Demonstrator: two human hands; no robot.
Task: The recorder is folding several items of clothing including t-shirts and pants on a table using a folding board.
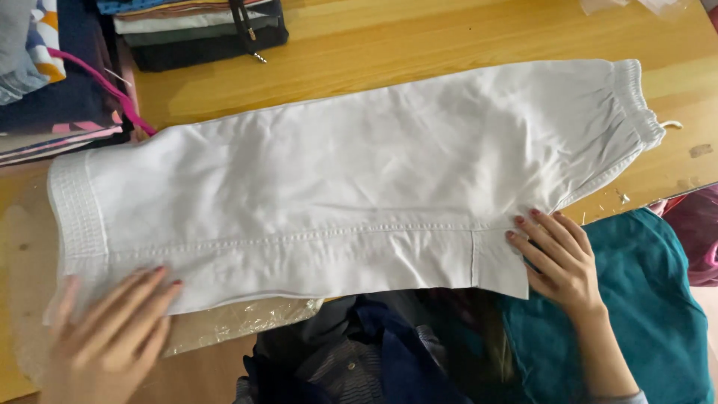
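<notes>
White trousers (351, 179) lie flat and folded lengthwise across a wooden table (419, 45), with the hem at the left and the elastic waistband at the right. My left hand (108, 337) rests flat with fingers spread on the hem end near the front edge. My right hand (557, 258) presses flat on the crotch corner of the trousers at the lower right. Neither hand grips anything.
A stack of folded clothes (194, 30) sits at the back left, with more fabric piles (52, 82) at the far left. A teal garment (643, 299) and dark clothes (374, 352) lie at the front. Clear plastic wrap (239, 322) pokes out under the trousers.
</notes>
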